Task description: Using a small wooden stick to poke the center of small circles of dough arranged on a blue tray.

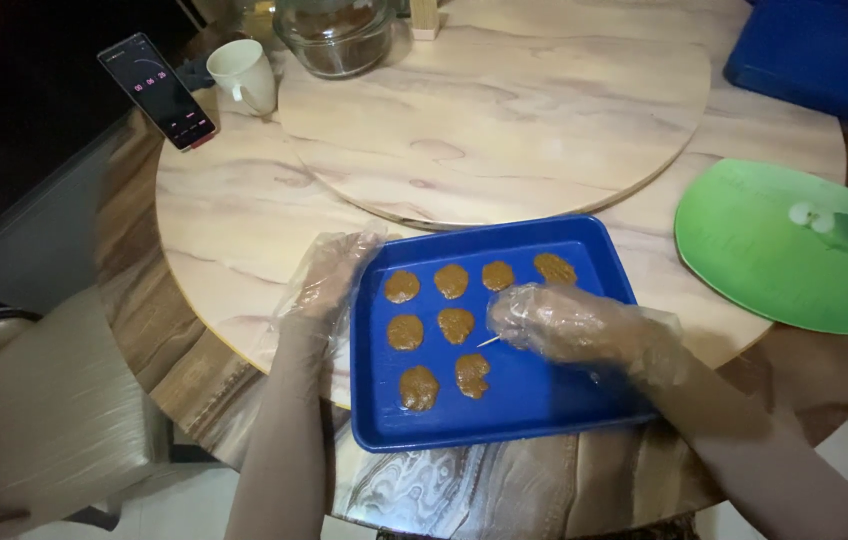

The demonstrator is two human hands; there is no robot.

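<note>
A blue rectangular tray [534,400] lies on the round marble table, holding several flat brown dough patties [455,324] in rows. My left hand [329,275], in a clear plastic glove, rests flat at the tray's left edge with fingers apart. My right hand [569,325], also gloved, hovers over the tray's middle and pinches a thin toothpick [488,341] whose tip points at a patty.
A raised round turntable [504,110] covers the table's centre. A green plastic mat [784,250] lies at right, a blue lid-like thing [824,55] at far right. A glass bowl [336,35], a white mug [242,75] and a propped phone [157,90] stand at the back left. A beige chair [34,420] is at left.
</note>
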